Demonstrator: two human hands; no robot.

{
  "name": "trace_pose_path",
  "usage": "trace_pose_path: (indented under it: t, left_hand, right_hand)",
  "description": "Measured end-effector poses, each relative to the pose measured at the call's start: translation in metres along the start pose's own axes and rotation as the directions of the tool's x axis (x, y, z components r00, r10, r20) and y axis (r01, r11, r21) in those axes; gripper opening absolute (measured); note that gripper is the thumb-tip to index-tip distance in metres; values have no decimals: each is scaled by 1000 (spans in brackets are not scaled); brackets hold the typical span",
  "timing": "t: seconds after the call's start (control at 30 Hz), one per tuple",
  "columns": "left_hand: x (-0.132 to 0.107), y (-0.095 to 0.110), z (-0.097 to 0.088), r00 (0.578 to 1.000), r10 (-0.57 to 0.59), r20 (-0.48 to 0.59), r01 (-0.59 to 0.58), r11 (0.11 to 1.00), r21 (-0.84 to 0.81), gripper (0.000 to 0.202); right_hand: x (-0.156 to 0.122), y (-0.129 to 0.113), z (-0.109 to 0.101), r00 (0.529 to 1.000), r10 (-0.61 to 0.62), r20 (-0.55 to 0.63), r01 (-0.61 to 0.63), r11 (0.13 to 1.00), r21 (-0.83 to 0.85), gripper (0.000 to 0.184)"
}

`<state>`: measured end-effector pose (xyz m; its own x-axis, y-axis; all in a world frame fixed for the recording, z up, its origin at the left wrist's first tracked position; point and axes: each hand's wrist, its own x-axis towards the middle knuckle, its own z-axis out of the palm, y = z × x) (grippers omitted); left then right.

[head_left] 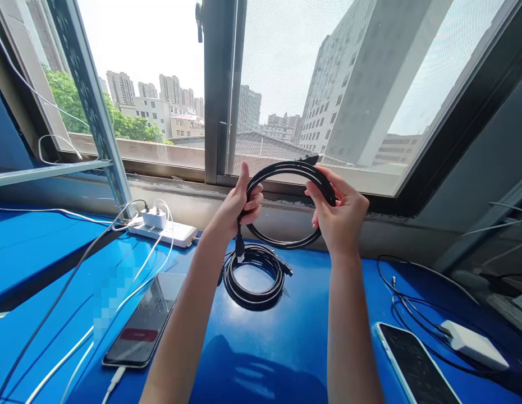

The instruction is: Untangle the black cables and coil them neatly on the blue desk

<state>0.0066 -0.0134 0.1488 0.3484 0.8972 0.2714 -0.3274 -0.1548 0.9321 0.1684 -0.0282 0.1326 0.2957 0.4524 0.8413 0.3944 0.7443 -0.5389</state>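
Observation:
A coiled black cable (286,243) hangs upright in the air between my two hands, above the blue tabletop. My left hand (245,202) is wrapped round the left side of the loop, thumb pointing up. On the opposite side, my right hand (340,205) pinches the loop between thumb and fingers. One plug (239,247) of this cable dangles below my left hand; another dark end sticks out at the top right of the coil. Below, a second coiled black cable (253,300) lies on the table, with a plug end pointing right.
A phone (138,325) with a white charging cable lies at left, a second phone (416,365) at right near a white power adapter (475,343). A white power strip (177,233) with chargers sits by the window wall. Loose cables cross the left side, beside a metal shelf post (95,106).

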Motion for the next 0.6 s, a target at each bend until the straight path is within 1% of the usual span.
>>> trace_pose_path:
  t: [0.17, 0.33, 0.47, 0.6]
  left_hand:
    - [0, 0, 4, 1000, -18, -7, 17, 1000, -17, 47]
    - [-3, 3, 15, 996, -81, 24, 83, 994, -73, 45]
    - [-4, 4, 21, 993, -114, 39, 116, 992, -55, 44]
    - [-3, 4, 21, 992, -107, 60, 110, 993, -51, 38]
  right_hand:
    - [2, -1, -5, 999, 3, -49, -6, 998, -68, 25]
    - [4, -7, -12, 994, -78, -70, 65, 984, -165, 27]
    - [5, -6, -14, 995, -92, -36, 83, 974, -213, 29]
    - [7, 0, -15, 997, -81, -9, 77, 970, -231, 23]
